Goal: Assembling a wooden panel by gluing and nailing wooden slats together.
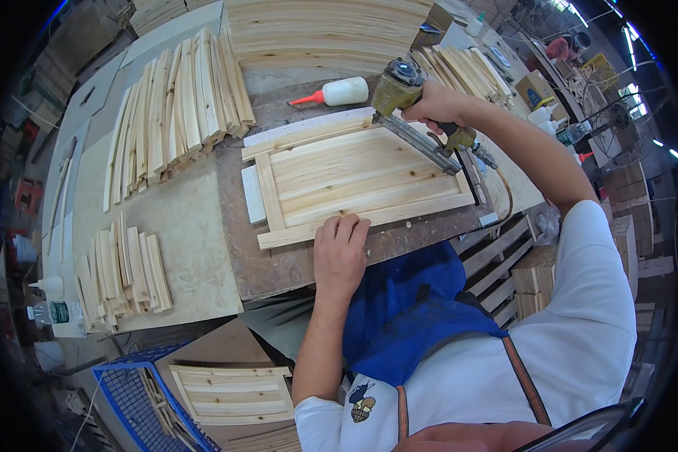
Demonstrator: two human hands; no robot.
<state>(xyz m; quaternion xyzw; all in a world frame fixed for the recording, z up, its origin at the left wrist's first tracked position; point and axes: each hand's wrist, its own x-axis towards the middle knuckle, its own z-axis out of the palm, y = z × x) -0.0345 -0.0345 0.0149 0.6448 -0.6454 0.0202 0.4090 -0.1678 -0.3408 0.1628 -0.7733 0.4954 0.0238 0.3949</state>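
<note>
A framed wooden panel (346,177) lies flat on the bench, with light strips around its boards. My left hand (340,255) rests on the panel's near strip, its fingers bent over the edge and pressed together. Wrapped round the handle of an olive-green nail gun (414,113) is my right hand (438,105). The gun's long magazine slants down to the panel's right end, its nose at the corner there. Whether the nose touches the wood I cannot tell. A hose runs off the gun's handle end. Just beyond the panel lies a white glue bottle (345,91) with a red nozzle.
Long wooden strips (177,113) lie in a stack at the far left, and shorter strips (124,275) nearer. More strips (463,74) sit beyond the gun. Below the bench, a blue crate (132,392) stands beside another framed panel (233,395). Slatted pallet wood (497,260) is at right.
</note>
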